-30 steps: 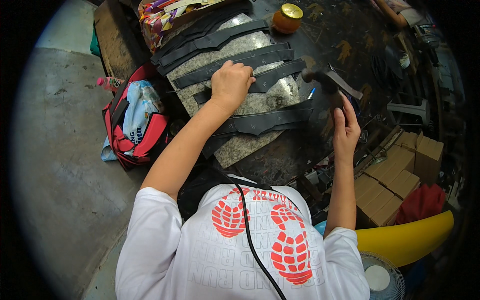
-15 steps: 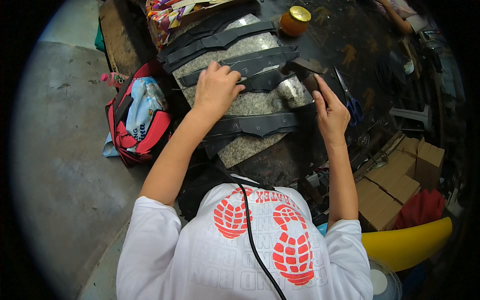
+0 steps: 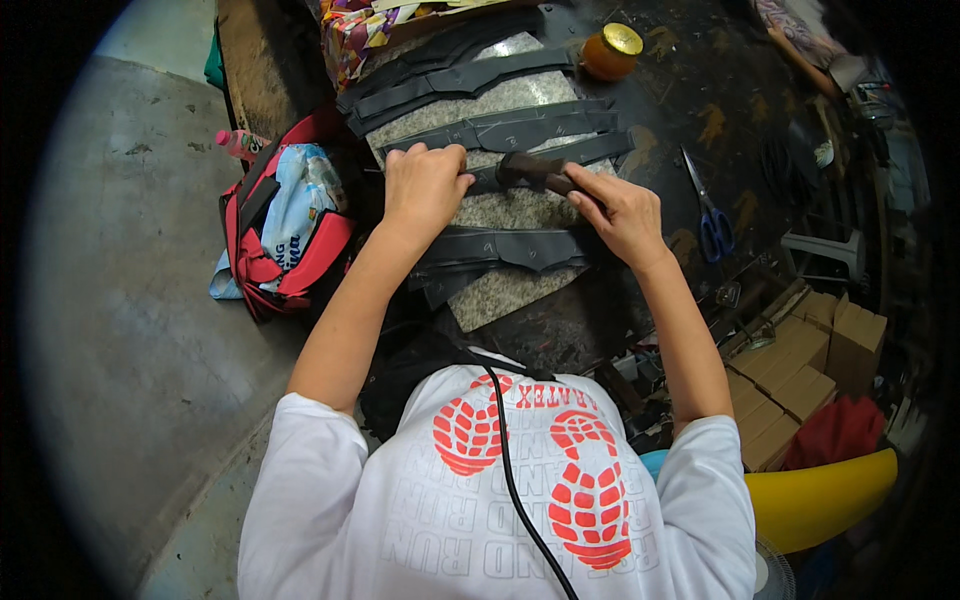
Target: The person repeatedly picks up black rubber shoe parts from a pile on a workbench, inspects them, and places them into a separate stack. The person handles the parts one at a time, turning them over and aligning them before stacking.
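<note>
My right hand is closed round the handle of a dark hammer. The hammer's head is over a black leather-like strip, at or very near its surface. My left hand lies at the left end of this strip with its fingers curled down, pinching or pressing it; the fingertips are partly hidden. Beneath is a speckled stone slab. Farther back on the slab lie another marked black strip and a folded stack of strips. More marked strips lie nearer my body.
Blue-handled scissors lie right of the slab on the dark table. An orange jar with a yellow lid stands at the back. Left is a red bag; right are cardboard boxes. Another person's arm shows far right.
My right hand has swung the hammer left, from beside the slab's right edge to over the strip. My left hand stays at the strip's left end. The whole view has shifted slightly.
</note>
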Demonstrator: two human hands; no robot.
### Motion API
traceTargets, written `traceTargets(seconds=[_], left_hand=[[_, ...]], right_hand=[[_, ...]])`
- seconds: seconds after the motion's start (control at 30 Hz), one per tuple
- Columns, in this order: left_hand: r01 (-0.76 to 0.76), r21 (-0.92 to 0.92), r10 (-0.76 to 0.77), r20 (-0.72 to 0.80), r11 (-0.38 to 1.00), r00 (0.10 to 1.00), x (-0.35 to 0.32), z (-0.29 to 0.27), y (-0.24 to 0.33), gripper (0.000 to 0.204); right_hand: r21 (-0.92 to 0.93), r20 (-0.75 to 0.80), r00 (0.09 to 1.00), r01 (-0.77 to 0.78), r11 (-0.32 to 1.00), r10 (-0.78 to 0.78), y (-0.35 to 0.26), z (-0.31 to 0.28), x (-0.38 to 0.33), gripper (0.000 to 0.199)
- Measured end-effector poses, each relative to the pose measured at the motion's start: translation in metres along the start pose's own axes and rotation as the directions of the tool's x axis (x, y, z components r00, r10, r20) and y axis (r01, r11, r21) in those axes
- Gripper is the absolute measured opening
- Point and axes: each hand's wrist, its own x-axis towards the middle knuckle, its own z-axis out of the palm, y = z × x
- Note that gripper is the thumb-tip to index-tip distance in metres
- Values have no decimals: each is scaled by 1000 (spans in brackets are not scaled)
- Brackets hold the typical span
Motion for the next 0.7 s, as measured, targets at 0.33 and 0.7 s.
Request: traceTargets(seconds=[0.33, 0.7], left_hand=[[-45, 27, 51, -323, 999, 945, 5, 10, 9, 13], [-151, -130, 152, 2, 980, 988, 22, 27, 43, 44]], right_hand=[[0, -133, 991, -10, 1000, 10, 11, 6, -1, 33], [65, -524, 741, -457, 887, 420, 85, -1, -159, 33]])
